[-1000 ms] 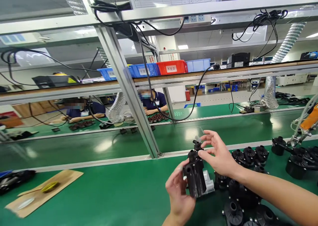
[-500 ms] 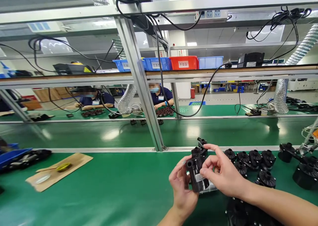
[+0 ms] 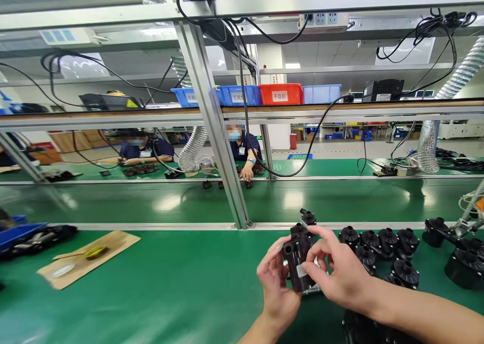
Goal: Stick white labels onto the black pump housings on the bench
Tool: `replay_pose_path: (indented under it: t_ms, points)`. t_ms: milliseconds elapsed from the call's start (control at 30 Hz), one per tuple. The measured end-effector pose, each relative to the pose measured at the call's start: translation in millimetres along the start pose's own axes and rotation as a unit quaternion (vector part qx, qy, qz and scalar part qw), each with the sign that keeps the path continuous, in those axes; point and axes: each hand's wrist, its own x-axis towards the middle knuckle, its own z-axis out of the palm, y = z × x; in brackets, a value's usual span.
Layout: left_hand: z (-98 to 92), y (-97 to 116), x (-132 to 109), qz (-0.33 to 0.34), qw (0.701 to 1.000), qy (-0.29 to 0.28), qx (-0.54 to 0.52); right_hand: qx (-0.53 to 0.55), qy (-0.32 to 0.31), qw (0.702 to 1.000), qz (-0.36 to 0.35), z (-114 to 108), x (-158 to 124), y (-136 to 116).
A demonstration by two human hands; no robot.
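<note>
My left hand (image 3: 278,288) is wrapped around a black plastic pump (image 3: 297,263), held tilted above the green bench with its round port facing me. A small white label (image 3: 301,270) lies on the pump's side. My right hand (image 3: 333,266) is closed at that label, its thumb on the label's edge and the index finger stretched along the pump's top. What the curled fingers touch is partly hidden. Behind the held pump, another black pump (image 3: 308,217) stands on the bench. Several similar black pumps (image 3: 387,240) stand to the right of my hands.
A brown cardboard sheet (image 3: 121,239) with a yellow ring-shaped item (image 3: 96,252) lies left. Blue trays (image 3: 22,234) sit at the far left edge. A metal post (image 3: 212,117) rises beyond the bench. Across the conveyor (image 3: 151,203), two co-workers sit; one's hand (image 3: 247,171) reaches forward.
My right thumb has shifted slightly left and down along the label, and the right hand has lowered a little. Across the line, a co-worker's hand has reached forward to a small dark part.
</note>
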Motion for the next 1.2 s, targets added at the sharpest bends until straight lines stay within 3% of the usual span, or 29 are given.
replay_pose_path:
  t_ms: [67, 100, 133, 233, 300, 400, 533, 600, 733, 800, 1000, 1133, 1200]
  points:
    - [0.4, 2, 0, 0.002, 1.0, 0.002, -0.011, -0.106, 0.025, 0.988, -0.113, -4, -2, 4]
    - [0.7, 3, 0, 0.0, 1.0, 0.007, -0.02, -0.145, 0.037, 0.979, -0.136, -6, -2, 6]
    - [0.9, 4, 0, -0.004, 0.999, 0.014, -0.028, -0.169, 0.044, 0.976, -0.129, -9, -2, 7]
    - [-0.1, 2, -4, -0.005, 0.999, 0.013, -0.041, -0.178, 0.026, 0.984, -0.008, -10, 0, 7]
    - [-2.7, -3, -7, 0.024, 0.999, -0.03, -0.034, -0.168, -0.007, 0.985, 0.03, -7, 3, 5]
    - [-7.5, -12, -8, 0.093, 0.988, -0.119, -0.013, -0.146, -0.06, 0.987, 0.034, -5, 16, 0]
    - [-10.7, -18, -2, 0.121, 0.98, -0.159, 0.017, -0.04, -0.184, 0.976, 0.106, -23, 48, 4]
    - [-11.3, -19, 1, 0.106, 0.979, -0.172, 0.037, -0.042, -0.209, 0.97, 0.12, -35, 62, 15]
    - [-13.2, -22, 2, 0.051, 0.975, -0.165, 0.138, -0.195, -0.111, 0.963, 0.151, -46, 72, 52]
    - [-14.5, -24, 1, 0.017, 0.97, -0.163, 0.181, -0.251, -0.097, 0.948, 0.169, -43, 67, 70]
    - [-16.2, -27, 0, -0.042, 0.961, -0.165, 0.219, -0.352, -0.236, 0.885, 0.19, -34, 46, 92]
    - [-16.2, -29, -2, -0.079, 0.957, -0.159, 0.231, -0.36, -0.324, 0.847, 0.22, -60, 55, 84]
    - [-16.7, -31, -3, -0.108, 0.954, -0.161, 0.231, -0.348, -0.331, 0.845, 0.234, -70, 68, 81]
